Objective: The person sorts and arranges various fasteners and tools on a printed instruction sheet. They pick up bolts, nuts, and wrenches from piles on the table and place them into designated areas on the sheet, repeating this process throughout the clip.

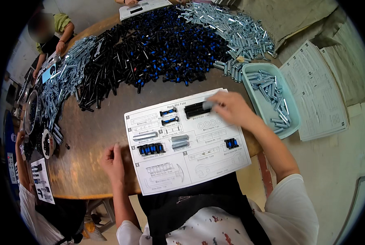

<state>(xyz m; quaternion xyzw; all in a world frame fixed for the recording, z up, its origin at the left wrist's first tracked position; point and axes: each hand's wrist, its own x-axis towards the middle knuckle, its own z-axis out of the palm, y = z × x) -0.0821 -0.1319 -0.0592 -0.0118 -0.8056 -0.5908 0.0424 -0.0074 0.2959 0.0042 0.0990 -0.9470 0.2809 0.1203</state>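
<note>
A white printed sheet [178, 165] lies in front of me on the table, with groups of hardware on its drawings. My right hand [229, 107] reaches over its upper right, fingers drawn together and smeared by motion. A small grey thing [208, 105] shows at those fingertips, too blurred to name, beside several long black bolts [195, 109]. My left hand [114, 162] rests by the sheet's left edge, loosely bent, thumb apart, holding nothing visible. Shorter black bolts with blue patches [151, 149], another such group [231, 143] and silver sleeves [180, 141] lie on the sheet.
Black and blue bolts [158, 49] form a large pile beyond the sheet. Silver sleeves [235, 30] are heaped at far right, wrenches [74, 61] at left. A pale green bin [294, 116] holds sleeves, near stacked sheets [319, 87]. Other people work at left and far side.
</note>
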